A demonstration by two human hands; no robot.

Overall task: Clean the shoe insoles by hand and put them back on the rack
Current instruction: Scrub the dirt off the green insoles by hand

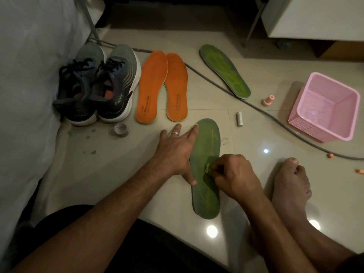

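Note:
A green insole point(206, 146) lies lengthwise on the tiled floor in front of me. My left hand point(177, 152) rests flat with fingers spread, pressing its left edge. My right hand point(234, 176) is pinched shut on a small green scrap point(207, 168) at the insole's middle. A second green insole point(224, 70) lies farther back to the right. Two orange insoles point(152, 85) point(176, 87) lie side by side beside a pair of dark sneakers point(98, 85).
A pink mesh basket point(325, 107) stands at the right. A grey cable point(275, 119) crosses the floor diagonally. A small battery-like tube point(239, 119), a pink cap point(267, 100) and a tape roll point(121, 130) lie around. My bare foot point(289, 186) rests at right. A white sheet point(27, 75) covers the left.

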